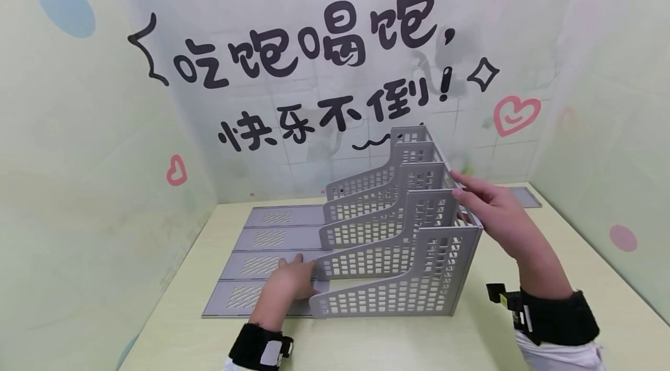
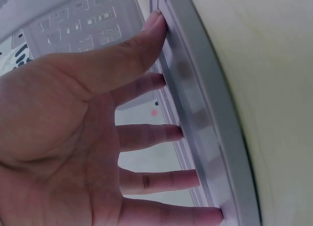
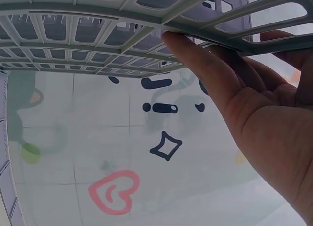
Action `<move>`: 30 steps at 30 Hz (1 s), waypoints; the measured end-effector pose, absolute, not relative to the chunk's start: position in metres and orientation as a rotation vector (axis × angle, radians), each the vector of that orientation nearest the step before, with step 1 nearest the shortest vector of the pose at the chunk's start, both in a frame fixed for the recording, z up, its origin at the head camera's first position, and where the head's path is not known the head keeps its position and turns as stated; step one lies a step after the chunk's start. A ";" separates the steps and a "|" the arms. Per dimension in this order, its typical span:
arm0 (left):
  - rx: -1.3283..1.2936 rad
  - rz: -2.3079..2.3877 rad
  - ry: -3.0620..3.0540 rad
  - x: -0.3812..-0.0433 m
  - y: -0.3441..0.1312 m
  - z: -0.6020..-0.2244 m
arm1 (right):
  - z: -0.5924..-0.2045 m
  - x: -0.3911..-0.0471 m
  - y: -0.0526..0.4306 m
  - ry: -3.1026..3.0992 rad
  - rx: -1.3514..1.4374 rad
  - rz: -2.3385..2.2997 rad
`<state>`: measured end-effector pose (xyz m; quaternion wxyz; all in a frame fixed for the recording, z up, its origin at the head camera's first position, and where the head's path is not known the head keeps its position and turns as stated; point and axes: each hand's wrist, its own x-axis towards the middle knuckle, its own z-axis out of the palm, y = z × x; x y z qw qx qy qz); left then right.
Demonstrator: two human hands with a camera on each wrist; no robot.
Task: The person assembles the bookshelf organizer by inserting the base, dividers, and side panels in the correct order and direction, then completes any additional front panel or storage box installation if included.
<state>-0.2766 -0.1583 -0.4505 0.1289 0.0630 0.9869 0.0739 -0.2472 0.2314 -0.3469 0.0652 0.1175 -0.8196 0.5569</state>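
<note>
Head view: grey lattice file rack [image 1: 403,246] upright on the counter [image 1: 387,348], right of centre, five dividers running near to far, low ends left, tall ends right. Four flat grey slotted panels [image 1: 299,240] lie in a row left of it, right ends meeting the dividers' low ends; can't tell if joined.

Left hand [image 1: 295,278] at the near-left low end of the rack, over the nearer panels. Left wrist view: fingers straight and fanned well apart, thumb out, tips touching a grey edge. Not clamped on anything.

Right hand [image 1: 494,208] at the tall right side, fingers extended onto its upper edge, palm off to the right. Right wrist view: fingers reach up to the lattice rail, which partly hides them; can't tell if they pinch it or just rest there.

Flat grey piece [image 1: 527,198] on the counter, far right, beyond that hand. Black wristbands [image 1: 560,316] on both arms. Far wall [image 1: 272,173] carries black writing [image 1: 340,118].
</note>
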 end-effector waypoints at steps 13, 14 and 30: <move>0.155 0.233 2.856 -0.278 -0.156 -0.448 | -0.343 -0.247 0.228 -2.517 0.276 1.586; 0.152 0.236 2.855 -0.278 -0.156 -0.448 | -0.343 -0.247 0.228 -2.519 0.278 1.586; 0.366 0.582 2.517 -0.271 -0.186 -0.405 | -0.346 -0.248 0.227 -2.511 0.286 1.585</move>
